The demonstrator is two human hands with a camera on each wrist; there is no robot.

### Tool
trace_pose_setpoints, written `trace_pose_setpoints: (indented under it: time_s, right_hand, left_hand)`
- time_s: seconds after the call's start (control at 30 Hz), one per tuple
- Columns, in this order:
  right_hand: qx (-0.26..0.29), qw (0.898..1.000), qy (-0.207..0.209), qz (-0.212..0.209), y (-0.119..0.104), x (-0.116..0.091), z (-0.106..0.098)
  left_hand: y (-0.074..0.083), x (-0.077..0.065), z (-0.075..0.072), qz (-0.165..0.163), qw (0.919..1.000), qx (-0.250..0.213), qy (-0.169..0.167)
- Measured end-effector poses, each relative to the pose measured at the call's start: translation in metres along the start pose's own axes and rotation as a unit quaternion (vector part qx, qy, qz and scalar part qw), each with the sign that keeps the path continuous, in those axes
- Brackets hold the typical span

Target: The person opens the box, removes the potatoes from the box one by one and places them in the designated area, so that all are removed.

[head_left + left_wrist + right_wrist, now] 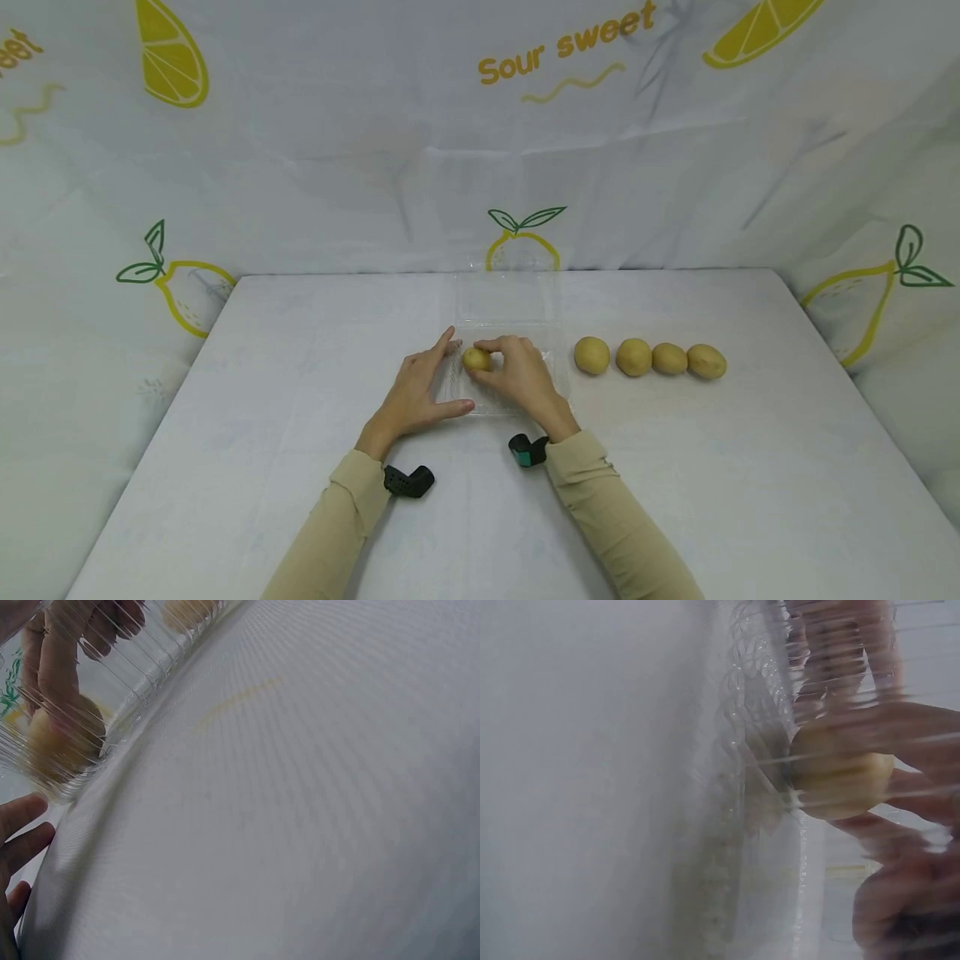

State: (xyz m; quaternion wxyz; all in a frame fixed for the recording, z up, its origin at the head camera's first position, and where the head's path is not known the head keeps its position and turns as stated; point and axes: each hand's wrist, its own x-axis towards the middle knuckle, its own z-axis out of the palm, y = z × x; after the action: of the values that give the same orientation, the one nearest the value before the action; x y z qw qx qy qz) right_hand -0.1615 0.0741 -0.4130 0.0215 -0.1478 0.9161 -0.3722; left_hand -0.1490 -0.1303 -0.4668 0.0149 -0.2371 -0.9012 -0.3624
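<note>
A clear plastic box [510, 407] with ribbed walls lies with its lid [508, 297] folded back. My right hand [521, 375] pinches a small yellow potato [476, 359] between thumb and fingers, inside the left part of the box. Through the clear wall in the right wrist view, the potato [840, 780] shows low over the box floor. My left hand [416, 392] is spread at the box's left side, fingers pointing to the far corner and thumb along the near edge. The left wrist view shows its fingertips [30, 810] right at the ribbed wall.
To the right of the box, several potatoes form a row: one [592, 356] nearest the box, then a close group ending with an oval one [707, 362]. A white cloth covers the table [300, 350]. Behind it hangs a lemon-printed curtain [337, 167].
</note>
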Motion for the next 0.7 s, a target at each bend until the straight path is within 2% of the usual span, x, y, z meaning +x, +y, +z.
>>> trace_pose_setpoints:
  time_s: [0.3, 0.47, 0.7]
  right_hand:
    - [0.004, 1.0, -0.027, 0.013, 0.001, 0.001, 0.001]
    - [0.003, 1.0, -0.018, 0.008, -0.001, -0.001, -0.002]
    - [0.005, 1.0, 0.005, -0.012, -0.003, -0.009, -0.017]
  left_hand:
    - [0.0, -0.001, -0.001, -0.002, 1.0, 0.001, -0.003]
    - [0.001, 0.0, -0.001, 0.002, 1.0, -0.001, 0.0]
    - [0.001, -0.001, -0.001, 0.003, 1.0, 0.008, 0.001]
